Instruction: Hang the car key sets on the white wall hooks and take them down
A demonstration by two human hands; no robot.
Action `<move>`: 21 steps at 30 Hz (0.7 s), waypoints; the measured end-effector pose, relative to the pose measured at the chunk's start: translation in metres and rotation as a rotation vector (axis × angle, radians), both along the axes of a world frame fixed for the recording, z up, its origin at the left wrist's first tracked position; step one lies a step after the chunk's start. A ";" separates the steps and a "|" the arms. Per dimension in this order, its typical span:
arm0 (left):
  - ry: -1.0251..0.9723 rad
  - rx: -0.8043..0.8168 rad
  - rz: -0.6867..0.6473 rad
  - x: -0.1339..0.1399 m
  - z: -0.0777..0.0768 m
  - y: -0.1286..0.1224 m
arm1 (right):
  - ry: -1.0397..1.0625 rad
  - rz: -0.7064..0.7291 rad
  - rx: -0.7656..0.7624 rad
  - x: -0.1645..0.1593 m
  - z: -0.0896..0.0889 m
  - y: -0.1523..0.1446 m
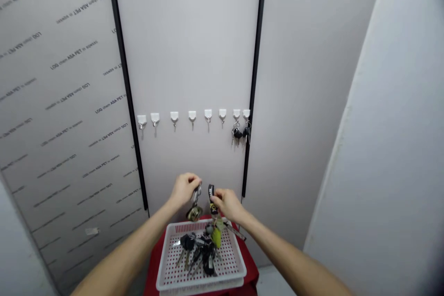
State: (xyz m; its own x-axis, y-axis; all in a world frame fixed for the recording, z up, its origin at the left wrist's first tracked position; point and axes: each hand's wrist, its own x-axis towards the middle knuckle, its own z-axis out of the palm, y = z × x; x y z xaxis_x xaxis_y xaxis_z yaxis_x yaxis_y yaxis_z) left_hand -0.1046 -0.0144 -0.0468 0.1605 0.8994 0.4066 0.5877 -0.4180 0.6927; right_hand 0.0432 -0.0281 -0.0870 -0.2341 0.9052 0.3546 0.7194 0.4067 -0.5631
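Pinched in my left hand (186,188) is a metal keychain (194,212), with a round brass-coloured piece dangling from a short chain above the basket's back edge. My right hand (227,202) grips a black strap keyring (212,199) with yellow marks; keys and a yellow-green tag (216,237) hang below it over the basket. Under both hands, a white perforated basket (166,268) contains a pile of keys (201,249), many with black heads. Where the hanging bunch ends and the pile starts is hard to make out.
A row of several white hooks (192,115) is fixed to the pale cabinet door (187,55). Key bunches (237,133) hang from the two rightmost hooks. Black handle strips (255,78) edge the door. The basket rests on a red stool (251,268). A white wall (391,148) stands right.
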 end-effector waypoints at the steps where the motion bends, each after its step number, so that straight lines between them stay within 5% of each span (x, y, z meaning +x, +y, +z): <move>1: 0.020 -0.007 0.007 -0.003 -0.012 -0.004 | -0.030 -0.004 0.005 -0.004 -0.006 -0.002; 8: 0.249 -0.025 0.017 -0.017 -0.070 -0.029 | -0.422 0.051 -0.032 -0.026 -0.039 -0.018; 15: 0.492 -0.082 -0.058 -0.018 -0.096 -0.052 | -0.709 0.039 -0.050 -0.036 -0.061 -0.033; 18: 0.611 -0.111 -0.081 -0.014 -0.102 -0.055 | -0.658 0.074 -0.057 -0.027 -0.056 -0.030; 21: 0.706 -0.124 -0.083 -0.012 -0.106 -0.054 | -0.439 0.030 0.036 -0.002 -0.028 -0.015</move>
